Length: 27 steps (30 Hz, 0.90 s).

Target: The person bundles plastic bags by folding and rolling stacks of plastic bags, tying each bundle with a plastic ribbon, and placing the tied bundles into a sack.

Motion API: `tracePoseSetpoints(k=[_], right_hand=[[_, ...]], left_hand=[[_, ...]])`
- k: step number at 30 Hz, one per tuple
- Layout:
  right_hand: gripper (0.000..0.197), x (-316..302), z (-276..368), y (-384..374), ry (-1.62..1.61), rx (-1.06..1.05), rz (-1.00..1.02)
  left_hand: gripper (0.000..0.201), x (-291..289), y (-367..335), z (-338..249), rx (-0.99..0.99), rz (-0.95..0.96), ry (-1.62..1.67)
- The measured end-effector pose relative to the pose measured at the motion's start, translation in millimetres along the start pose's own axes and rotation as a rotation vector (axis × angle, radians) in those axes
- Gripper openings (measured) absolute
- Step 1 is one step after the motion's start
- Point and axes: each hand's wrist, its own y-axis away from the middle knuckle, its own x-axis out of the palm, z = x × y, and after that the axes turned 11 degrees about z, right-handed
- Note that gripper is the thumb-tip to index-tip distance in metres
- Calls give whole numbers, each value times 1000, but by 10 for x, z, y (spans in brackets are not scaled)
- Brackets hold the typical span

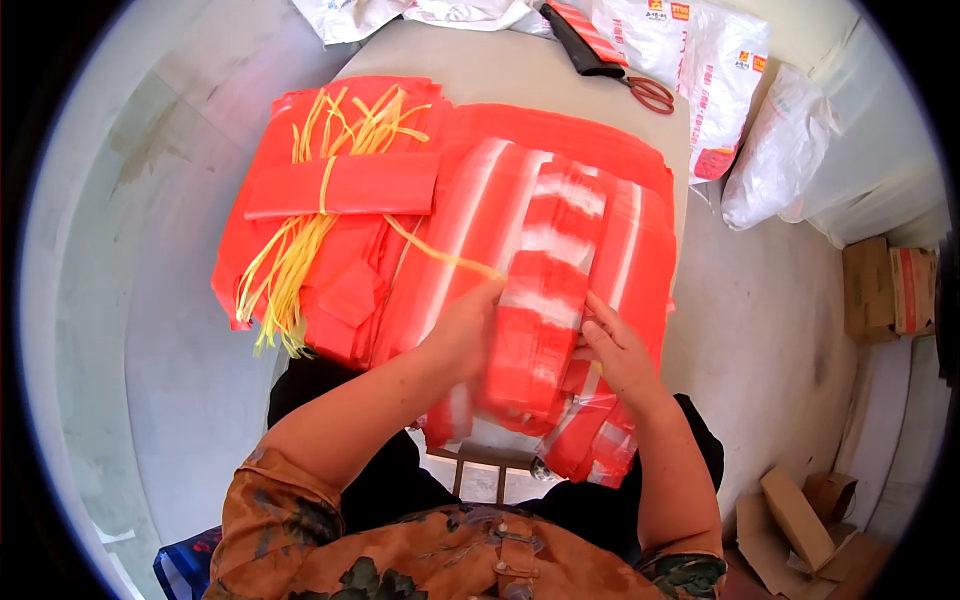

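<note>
Both hands close on a folded stack of red-and-white plastic bags at the table's near edge.

Head view: the left hand (462,330) grips the folded bundle (540,300) on its left side, fingers curled around it; the right hand (615,352) pinches its right edge. A yellow tie strip (440,255) runs to the left hand. A tied red bundle (340,185) and scissors (650,93) lie beyond.

Light: bright, even daylight.
Glare: sheen on red plastic bags (560,230).
Edges: fisheye bending, black vignette.
Focus: sharp centre.
</note>
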Motion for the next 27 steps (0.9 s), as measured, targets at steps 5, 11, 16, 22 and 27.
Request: tracePoseSetpoints(k=[5,11,16,22,27], right_hand=[[31,-185,163,17,711,-229,-140],[12,-523,285,161,1141,-242,-455],[11,-485,464,368,1085,-57,-450],[14,-662,406,411,776,-75,-207],[16,-485,439,331,342,-330,8]], left_hand=[[62,76,-7,88,94,-228,-462],[63,-57,70,43,5,-196,-676],[42,-184,122,-233,397,-338,-1561],[16,-117,95,-602,339,-393,-2442],[5,-104,-15,-543,255,-438,-2470]])
